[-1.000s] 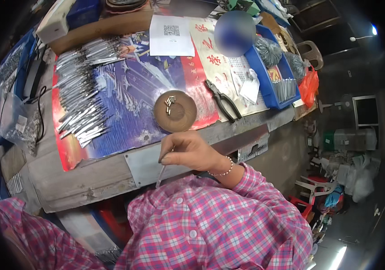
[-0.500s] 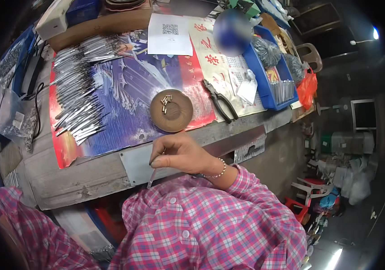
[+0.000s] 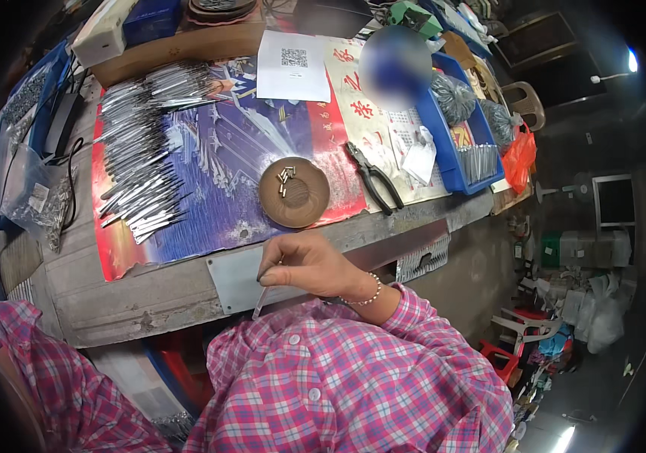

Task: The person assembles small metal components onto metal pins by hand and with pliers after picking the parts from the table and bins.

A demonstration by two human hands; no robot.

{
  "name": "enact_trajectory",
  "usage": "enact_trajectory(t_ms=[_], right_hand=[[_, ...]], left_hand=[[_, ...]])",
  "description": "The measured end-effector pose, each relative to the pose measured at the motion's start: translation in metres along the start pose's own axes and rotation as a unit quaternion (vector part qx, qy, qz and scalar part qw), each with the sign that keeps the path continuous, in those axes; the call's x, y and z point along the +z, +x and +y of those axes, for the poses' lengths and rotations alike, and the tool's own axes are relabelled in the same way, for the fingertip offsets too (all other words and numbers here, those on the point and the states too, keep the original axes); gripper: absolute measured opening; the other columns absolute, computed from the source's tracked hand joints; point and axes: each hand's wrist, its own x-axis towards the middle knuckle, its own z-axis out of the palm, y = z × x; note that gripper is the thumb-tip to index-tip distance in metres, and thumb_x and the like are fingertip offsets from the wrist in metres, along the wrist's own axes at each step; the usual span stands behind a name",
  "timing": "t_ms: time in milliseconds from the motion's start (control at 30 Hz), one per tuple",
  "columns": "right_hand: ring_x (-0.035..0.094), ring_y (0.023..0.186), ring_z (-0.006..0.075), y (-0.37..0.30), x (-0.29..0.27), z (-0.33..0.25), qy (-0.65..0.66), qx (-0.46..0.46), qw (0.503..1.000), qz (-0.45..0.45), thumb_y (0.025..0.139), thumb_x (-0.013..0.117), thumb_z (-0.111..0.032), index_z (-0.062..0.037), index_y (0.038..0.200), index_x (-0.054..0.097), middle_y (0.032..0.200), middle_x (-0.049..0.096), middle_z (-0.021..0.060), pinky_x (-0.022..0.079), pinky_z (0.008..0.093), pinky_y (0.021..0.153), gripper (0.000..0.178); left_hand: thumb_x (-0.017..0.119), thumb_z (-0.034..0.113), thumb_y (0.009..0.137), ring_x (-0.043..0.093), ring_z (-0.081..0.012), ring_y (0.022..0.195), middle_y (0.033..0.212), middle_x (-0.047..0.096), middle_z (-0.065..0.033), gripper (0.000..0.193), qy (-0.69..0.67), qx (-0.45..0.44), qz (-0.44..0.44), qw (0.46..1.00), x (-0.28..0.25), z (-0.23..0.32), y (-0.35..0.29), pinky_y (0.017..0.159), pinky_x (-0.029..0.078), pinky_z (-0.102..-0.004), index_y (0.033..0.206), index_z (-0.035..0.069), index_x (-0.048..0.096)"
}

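My right hand [image 3: 309,266] is closed in a pinch just in front of the table's near edge. From its fingertips a thin, pale silvery strip [image 3: 259,303] slants down over my shirt; its exact kind is too small to make out. Beyond the hand, a round brown wooden bowl [image 3: 314,198] holds several short brass-coloured and silvery pins [image 3: 285,178]. Pliers with black handles [image 3: 374,177] lie to the right of the bowl. On the left, a wide row of slim silvery metal pieces [image 3: 130,140] covers the poster. Only my left sleeve shows at lower left; my left hand is out of view.
A colourful poster [image 3: 217,219] covers much of the grey table [image 3: 141,313]. At right stands a blue tray [image 3: 455,177] with grey plastic bags and metal rods. A printed sheet [image 3: 292,72] lies near a wooden board [image 3: 187,49]. Clear bags [image 3: 32,196] of small parts sit far left.
The whole view has shifted a little, so the table's things sit slightly further right. My right hand keeps its pinch on the thin strip, nearly in the same place.
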Motion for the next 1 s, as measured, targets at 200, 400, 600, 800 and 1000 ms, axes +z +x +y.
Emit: enact_trajectory(t_ms=[200,400,600,800,1000], right_hand=[[0.053,0.073,0.0075,0.004,0.003,0.0,0.053,0.011,0.999,-0.002,0.081,0.065,-0.009,0.001,0.084,0.06,0.076,0.059,0.0026,0.043,0.0232,0.065,0.011],[0.052,0.071,0.0067,-0.004,-0.004,0.0,-0.006,-0.002,1.0,-0.006,0.081,0.066,-0.012,0.0003,0.082,0.06,0.075,0.059,0.0018,0.043,0.0234,0.065,0.014],[0.052,0.071,0.0067,0.006,0.011,0.0,-0.01,0.016,1.0,-0.016,0.08,0.067,-0.011,0.0005,0.082,0.06,0.074,0.06,0.0019,0.043,0.023,0.065,0.014],[0.053,0.072,0.0064,0.003,0.003,-0.001,0.008,0.006,1.0,-0.005,0.081,0.064,-0.007,0.0012,0.082,0.06,0.077,0.059,0.0022,0.042,0.0225,0.063,0.009],[0.054,0.072,0.0068,0.004,-0.008,-0.006,0.03,-0.029,0.999,0.024,0.082,0.063,-0.005,0.001,0.085,0.06,0.078,0.059,0.0027,0.043,0.0213,0.063,0.008]], left_hand=[[0.056,0.018,0.086,0.053,-0.0143,0.092,0.101,0.057,-0.0063,0.027,0.057,-0.034,-0.009,0.998,-0.014,-0.002,0.002,0.079,0.043,-0.0287,0.107,0.001,0.054],[0.055,0.018,0.087,0.054,-0.0141,0.09,0.099,0.057,-0.0058,0.026,0.083,-0.054,0.036,0.994,0.011,-0.042,-0.011,0.077,0.043,-0.0279,0.106,0.001,0.054],[0.053,0.018,0.088,0.054,-0.0139,0.088,0.097,0.058,-0.0052,0.024,0.131,-0.091,0.029,0.987,-0.012,-0.052,-0.016,0.075,0.044,-0.0271,0.104,0.001,0.055],[0.052,0.018,0.088,0.055,-0.0137,0.086,0.095,0.058,-0.0046,0.023,0.171,-0.122,0.068,0.975,0.011,-0.085,-0.028,0.073,0.044,-0.0263,0.103,0.001,0.056],[0.05,0.018,0.089,0.055,-0.0134,0.083,0.094,0.059,-0.004,0.022,0.283,-0.171,0.046,0.943,-0.007,-0.087,-0.032,0.071,0.045,-0.0255,0.101,0.001,0.056]])
